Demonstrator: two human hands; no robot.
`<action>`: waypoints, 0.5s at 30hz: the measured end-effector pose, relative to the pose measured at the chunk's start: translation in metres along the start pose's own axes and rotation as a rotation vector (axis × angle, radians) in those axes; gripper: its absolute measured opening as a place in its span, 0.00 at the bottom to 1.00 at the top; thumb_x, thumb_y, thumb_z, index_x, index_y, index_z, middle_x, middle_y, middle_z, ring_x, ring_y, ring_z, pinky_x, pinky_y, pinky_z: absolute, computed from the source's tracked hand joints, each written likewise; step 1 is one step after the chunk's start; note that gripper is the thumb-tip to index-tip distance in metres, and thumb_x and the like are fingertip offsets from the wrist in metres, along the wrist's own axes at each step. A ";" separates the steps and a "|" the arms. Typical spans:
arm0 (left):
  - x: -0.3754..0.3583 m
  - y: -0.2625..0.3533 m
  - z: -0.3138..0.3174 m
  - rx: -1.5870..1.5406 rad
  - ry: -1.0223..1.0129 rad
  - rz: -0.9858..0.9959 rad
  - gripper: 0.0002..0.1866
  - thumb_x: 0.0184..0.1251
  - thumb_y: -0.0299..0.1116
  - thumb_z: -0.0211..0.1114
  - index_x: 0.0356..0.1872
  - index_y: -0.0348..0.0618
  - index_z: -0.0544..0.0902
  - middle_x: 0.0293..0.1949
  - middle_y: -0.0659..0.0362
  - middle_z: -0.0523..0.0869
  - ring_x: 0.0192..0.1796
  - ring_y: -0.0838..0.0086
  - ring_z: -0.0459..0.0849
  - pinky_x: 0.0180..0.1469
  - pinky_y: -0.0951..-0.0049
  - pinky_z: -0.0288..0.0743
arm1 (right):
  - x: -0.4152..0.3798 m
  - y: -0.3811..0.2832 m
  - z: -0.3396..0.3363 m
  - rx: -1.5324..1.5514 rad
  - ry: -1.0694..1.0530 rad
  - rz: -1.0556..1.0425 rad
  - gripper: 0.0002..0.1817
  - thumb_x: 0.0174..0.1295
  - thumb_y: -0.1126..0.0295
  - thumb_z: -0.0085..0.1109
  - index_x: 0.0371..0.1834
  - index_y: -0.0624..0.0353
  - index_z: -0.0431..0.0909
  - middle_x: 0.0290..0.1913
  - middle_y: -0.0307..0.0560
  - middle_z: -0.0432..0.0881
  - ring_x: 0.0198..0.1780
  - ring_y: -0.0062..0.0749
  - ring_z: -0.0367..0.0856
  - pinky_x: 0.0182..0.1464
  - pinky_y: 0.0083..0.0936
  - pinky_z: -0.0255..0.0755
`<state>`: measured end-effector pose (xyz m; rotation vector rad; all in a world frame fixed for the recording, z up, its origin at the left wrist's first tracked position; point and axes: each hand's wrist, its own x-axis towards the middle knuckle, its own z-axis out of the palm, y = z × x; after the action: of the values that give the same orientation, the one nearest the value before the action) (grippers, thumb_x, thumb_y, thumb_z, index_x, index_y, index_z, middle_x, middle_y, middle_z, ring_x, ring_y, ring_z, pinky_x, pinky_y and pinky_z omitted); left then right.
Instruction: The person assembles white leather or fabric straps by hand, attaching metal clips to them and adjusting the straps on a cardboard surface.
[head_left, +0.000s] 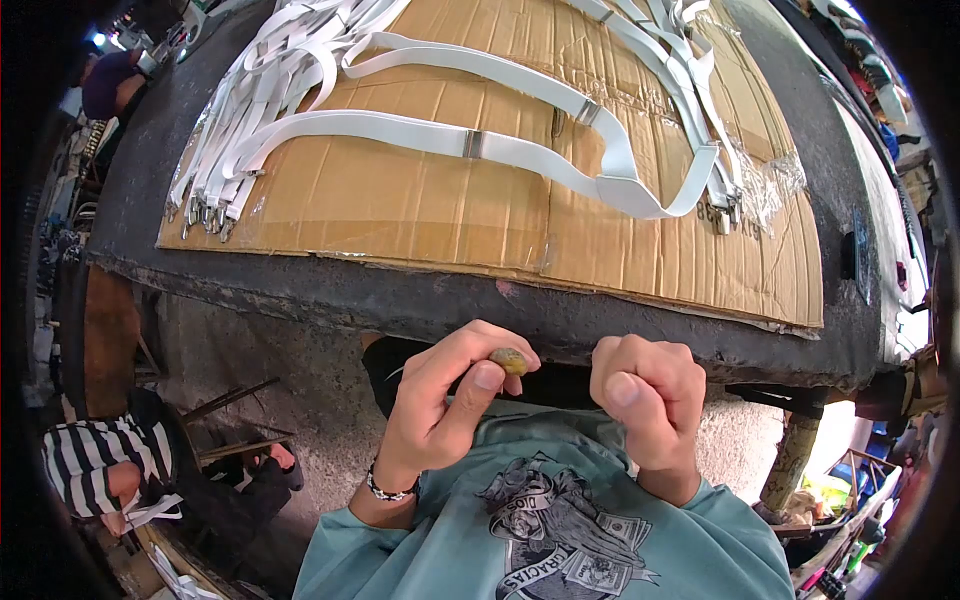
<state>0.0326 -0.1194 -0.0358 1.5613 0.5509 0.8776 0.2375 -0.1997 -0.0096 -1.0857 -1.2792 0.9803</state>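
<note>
My left hand (450, 395) pinches a small greenish-brown lump (510, 361) between thumb and fingertips, just off the table's front edge. To its right my right hand (648, 395) is closed, thumb folded against curled fingers; whatever it may hold is hidden. Both hands are in front of my chest and apart from each other. Beyond them, white elastic straps (370, 127) with metal sliders and clips lie across a flattened cardboard sheet (400, 205). Neither hand touches the straps.
The dark table (450, 308) extends under the cardboard. At the lower left sits a person in a striped garment (105, 465), with white straps near their hand. Another person (110, 85) is at the upper left. A wooden frame with assorted items (840, 490) stands at the lower right.
</note>
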 end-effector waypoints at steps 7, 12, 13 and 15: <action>-0.001 -0.006 0.000 0.057 -0.056 0.097 0.16 0.84 0.37 0.57 0.43 0.31 0.81 0.39 0.50 0.86 0.33 0.71 0.83 0.37 0.73 0.76 | 0.010 -0.003 0.014 -0.182 -0.007 0.120 0.19 0.69 0.61 0.71 0.28 0.63 0.76 0.20 0.43 0.73 0.20 0.27 0.72 0.25 0.24 0.65; -0.001 -0.004 0.002 0.012 -0.098 0.043 0.10 0.81 0.31 0.59 0.40 0.33 0.79 0.30 0.55 0.79 0.29 0.72 0.75 0.31 0.71 0.68 | 0.012 0.003 0.016 -0.225 -0.162 0.112 0.16 0.73 0.62 0.66 0.35 0.64 0.77 0.27 0.48 0.78 0.24 0.38 0.76 0.30 0.28 0.72; -0.002 -0.005 0.001 -0.030 -0.102 0.013 0.11 0.82 0.31 0.59 0.40 0.33 0.78 0.30 0.56 0.79 0.29 0.73 0.75 0.31 0.71 0.68 | 0.012 0.006 0.017 -0.201 -0.172 0.096 0.15 0.74 0.63 0.65 0.36 0.64 0.77 0.28 0.49 0.79 0.25 0.40 0.77 0.31 0.29 0.73; -0.005 -0.006 0.000 -0.115 -0.111 -0.050 0.12 0.82 0.32 0.58 0.39 0.33 0.78 0.30 0.56 0.78 0.29 0.74 0.75 0.31 0.73 0.68 | 0.012 0.006 0.019 -0.154 -0.176 0.082 0.12 0.76 0.67 0.61 0.37 0.65 0.77 0.29 0.50 0.79 0.27 0.44 0.78 0.32 0.31 0.74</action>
<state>0.0304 -0.1225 -0.0430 1.4762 0.4498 0.7665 0.2192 -0.1852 -0.0129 -1.1989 -1.4827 1.0710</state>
